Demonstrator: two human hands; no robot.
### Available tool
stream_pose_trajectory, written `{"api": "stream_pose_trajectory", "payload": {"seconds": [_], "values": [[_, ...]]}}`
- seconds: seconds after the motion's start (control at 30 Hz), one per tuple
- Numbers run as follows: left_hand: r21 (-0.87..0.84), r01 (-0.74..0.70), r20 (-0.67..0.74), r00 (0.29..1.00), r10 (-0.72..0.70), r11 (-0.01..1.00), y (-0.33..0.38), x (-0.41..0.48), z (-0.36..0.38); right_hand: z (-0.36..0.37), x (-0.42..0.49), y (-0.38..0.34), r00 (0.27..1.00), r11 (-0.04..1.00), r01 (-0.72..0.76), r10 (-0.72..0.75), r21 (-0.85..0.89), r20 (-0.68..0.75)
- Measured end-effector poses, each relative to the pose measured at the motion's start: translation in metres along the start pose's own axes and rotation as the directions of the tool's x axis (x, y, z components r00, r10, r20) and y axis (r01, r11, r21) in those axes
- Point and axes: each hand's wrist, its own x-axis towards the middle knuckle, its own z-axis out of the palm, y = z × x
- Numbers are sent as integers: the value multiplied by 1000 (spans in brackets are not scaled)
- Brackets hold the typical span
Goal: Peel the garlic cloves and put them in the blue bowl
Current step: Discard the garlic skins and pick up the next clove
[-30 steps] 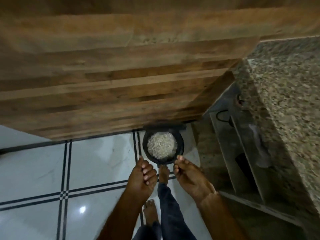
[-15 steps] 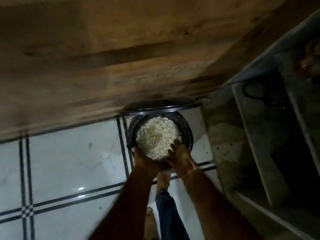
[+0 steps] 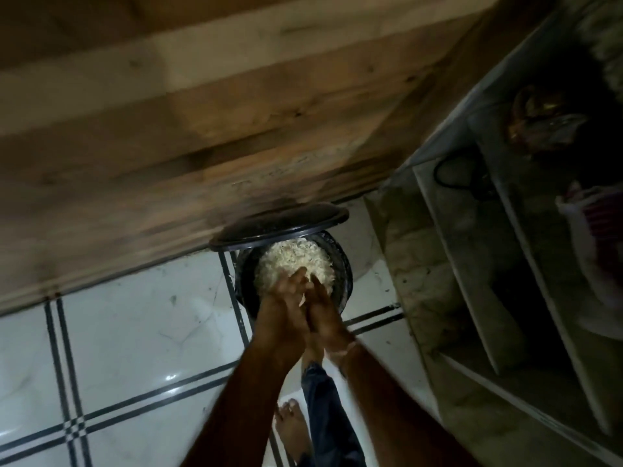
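A: Down low, over a white tiled floor (image 3: 135,332) with dark lines?
B: Yes. Left hand (image 3: 283,305) and right hand (image 3: 325,308) pressed palm to palm, fingers fairly straight, just above a pale flaky heap (image 3: 293,261) in a dark round container (image 3: 344,264).
A: Behind that?
B: Dark lid (image 3: 279,220) leaning on a wooden panel (image 3: 202,129); stone shelves (image 3: 472,264) at right, bare foot (image 3: 291,429) below.

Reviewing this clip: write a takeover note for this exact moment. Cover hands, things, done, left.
Hands: left hand and right hand are palm to palm with fingers straight, just over the dark bin on the tiled floor. A pale bit shows between them, but it is blurred.
Bin: the lid is flipped up, and a pale heap of scraps fills it.
Not in view: blue bowl, garlic cloves.
Done: cannot tell how much is peeled.
Left: probably drop the last scraps, then find the cloves and bowl.
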Motion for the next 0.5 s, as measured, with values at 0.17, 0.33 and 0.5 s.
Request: {"api": "stream_pose_trajectory", "payload": {"seconds": [0.17, 0.33, 0.5], "values": [[369, -155, -140, 965, 220, 916, -12, -79, -7, -19, -84, -57, 999, 990, 20, -14, 138, -44], [759, -339, 68, 891, 450, 556, -34, -180, 14, -48, -220, -62, 956, 958, 286, -286, -6, -66], [812, -575, 432, 706, 561, 98, -90, -314, 56, -111, -366, -31, 819, 836, 496, -540, -235, -195]]}}
